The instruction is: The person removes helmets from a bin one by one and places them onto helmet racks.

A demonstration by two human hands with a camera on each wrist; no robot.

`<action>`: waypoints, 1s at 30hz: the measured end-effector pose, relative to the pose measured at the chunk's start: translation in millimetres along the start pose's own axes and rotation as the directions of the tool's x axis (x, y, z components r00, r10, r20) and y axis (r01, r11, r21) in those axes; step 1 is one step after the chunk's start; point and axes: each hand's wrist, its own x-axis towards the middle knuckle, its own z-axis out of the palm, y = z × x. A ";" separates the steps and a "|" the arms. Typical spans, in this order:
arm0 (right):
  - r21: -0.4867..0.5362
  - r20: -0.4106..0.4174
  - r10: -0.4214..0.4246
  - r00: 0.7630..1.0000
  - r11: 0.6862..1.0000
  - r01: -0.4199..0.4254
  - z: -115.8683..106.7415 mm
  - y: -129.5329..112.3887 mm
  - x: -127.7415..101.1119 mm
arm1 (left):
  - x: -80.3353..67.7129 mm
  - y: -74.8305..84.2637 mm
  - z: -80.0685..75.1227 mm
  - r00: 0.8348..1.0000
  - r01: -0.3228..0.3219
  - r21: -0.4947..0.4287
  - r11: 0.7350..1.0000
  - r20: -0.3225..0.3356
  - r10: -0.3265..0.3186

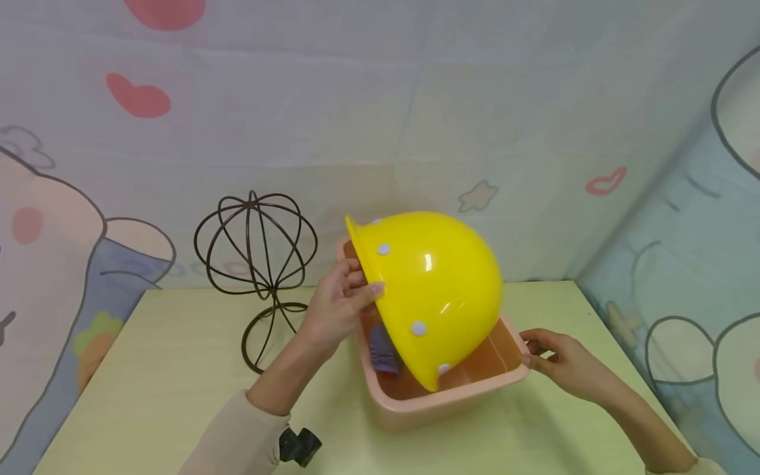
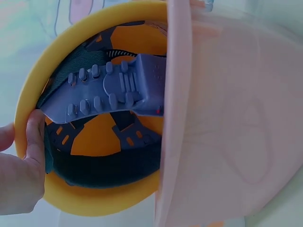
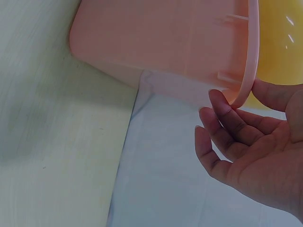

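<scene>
A yellow hard hat (image 1: 442, 284) with white round studs is tilted on its side over a pink plastic bin (image 1: 410, 404), partly inside its opening. My left hand (image 1: 338, 300) grips the hat's brim, thumb on the outside and fingers inside. The left wrist view shows the hat's inner side, with a dark blue ribbed strap (image 2: 106, 90), a dark sweatband (image 2: 104, 169) and suspension straps. At the bin's right corner, my right hand (image 1: 561, 363) pinches the rim between thumb and fingers. Part of the hat is hidden behind the bin wall in the left wrist view.
Left of the bin stands a dark wire stand (image 1: 249, 254) with a rounded cage top and a ring base, partly behind my left forearm. Everything rests on a pale table (image 1: 172, 369), backed by a printed cloth (image 1: 332, 119) that also hangs at both sides.
</scene>
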 end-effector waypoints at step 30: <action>-0.008 -0.010 -0.036 0.999 0.999 0.036 -1.3 2.1 -0.4 | -15.0 46.0 -47.3 0.984 -0.143 -0.057 0.988 -0.117 0.136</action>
